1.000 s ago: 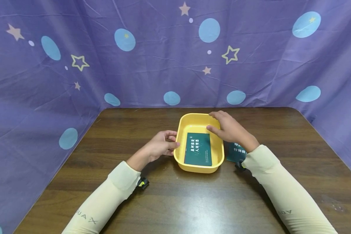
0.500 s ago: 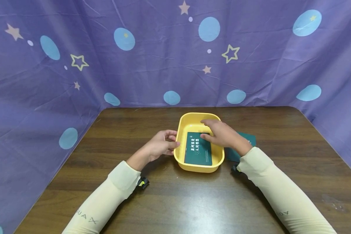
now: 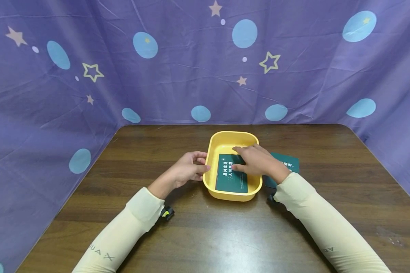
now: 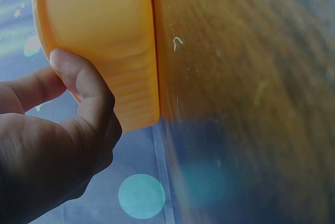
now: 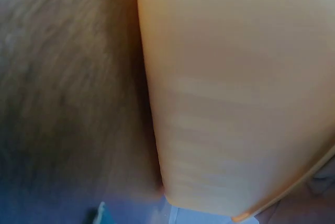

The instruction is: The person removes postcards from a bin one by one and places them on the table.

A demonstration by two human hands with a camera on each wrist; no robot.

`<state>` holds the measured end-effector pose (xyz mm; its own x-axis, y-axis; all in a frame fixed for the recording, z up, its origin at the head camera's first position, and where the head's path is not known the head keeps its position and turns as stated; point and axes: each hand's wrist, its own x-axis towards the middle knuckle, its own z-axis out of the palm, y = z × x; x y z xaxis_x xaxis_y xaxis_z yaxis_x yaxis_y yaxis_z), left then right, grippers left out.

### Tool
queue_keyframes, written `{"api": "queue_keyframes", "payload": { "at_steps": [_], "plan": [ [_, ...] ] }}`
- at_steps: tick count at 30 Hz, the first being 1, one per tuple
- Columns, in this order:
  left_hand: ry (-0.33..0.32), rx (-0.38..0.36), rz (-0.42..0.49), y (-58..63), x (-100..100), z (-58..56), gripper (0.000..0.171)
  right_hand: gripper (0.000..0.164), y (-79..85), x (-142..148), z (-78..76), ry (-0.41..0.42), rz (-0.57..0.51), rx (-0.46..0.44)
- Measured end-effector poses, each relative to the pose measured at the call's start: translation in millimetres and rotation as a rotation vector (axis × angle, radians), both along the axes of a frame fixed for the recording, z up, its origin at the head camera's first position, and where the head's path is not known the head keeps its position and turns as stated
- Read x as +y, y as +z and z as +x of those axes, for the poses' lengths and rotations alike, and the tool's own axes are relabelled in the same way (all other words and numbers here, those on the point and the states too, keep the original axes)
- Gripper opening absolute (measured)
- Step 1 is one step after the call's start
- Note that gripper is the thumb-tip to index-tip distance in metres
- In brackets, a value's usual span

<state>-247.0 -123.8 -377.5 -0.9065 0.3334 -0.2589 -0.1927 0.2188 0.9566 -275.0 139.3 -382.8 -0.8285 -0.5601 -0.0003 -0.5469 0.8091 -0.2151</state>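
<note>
My left hand (image 3: 188,170) pinches the left rim of a yellow plastic bin (image 3: 222,143); the left wrist view has the thumb over the rim and fingers on the outer wall. Inside the bin lies a dark green printed card (image 3: 229,182) with white characters. Reaching over the right rim, my right hand (image 3: 257,161) hovers with fingers loosely extended at the card's upper right part; whether it touches the card cannot be told. The right wrist view is mostly filled by the bin's outer wall (image 5: 241,103). A second green card (image 3: 288,160) lies right of the bin, partly under the right forearm.
The bin stands on a brown wooden table (image 3: 150,151). Behind and beside the table hangs a purple curtain (image 3: 177,83) with stars and blue ovals. Black wrist straps (image 3: 168,213) show below the sleeves.
My right hand has moved left and down, from the bin's upper right rim to over the card inside. More of the second card shows. The left hand and the bin have stayed put.
</note>
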Motion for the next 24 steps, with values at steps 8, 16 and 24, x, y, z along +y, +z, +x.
{"api": "queue_keyframes", "payload": {
  "at_steps": [8, 16, 24],
  "plan": [
    [0.005, 0.005, 0.002, -0.7, -0.8, -0.2, 0.051, 0.092, 0.3, -1.3, 0.0, -0.005, 0.046, -0.049],
    [0.003, -0.004, 0.003, -0.3, 0.0, -0.1, 0.052, 0.097, -0.1, -2.6, 0.9, 0.007, 0.096, -0.021],
    [-0.002, -0.001, 0.013, -0.6, -0.7, -0.2, 0.054, 0.097, 0.8, -3.3, 2.0, 0.008, 0.075, -0.004]
  ]
}}
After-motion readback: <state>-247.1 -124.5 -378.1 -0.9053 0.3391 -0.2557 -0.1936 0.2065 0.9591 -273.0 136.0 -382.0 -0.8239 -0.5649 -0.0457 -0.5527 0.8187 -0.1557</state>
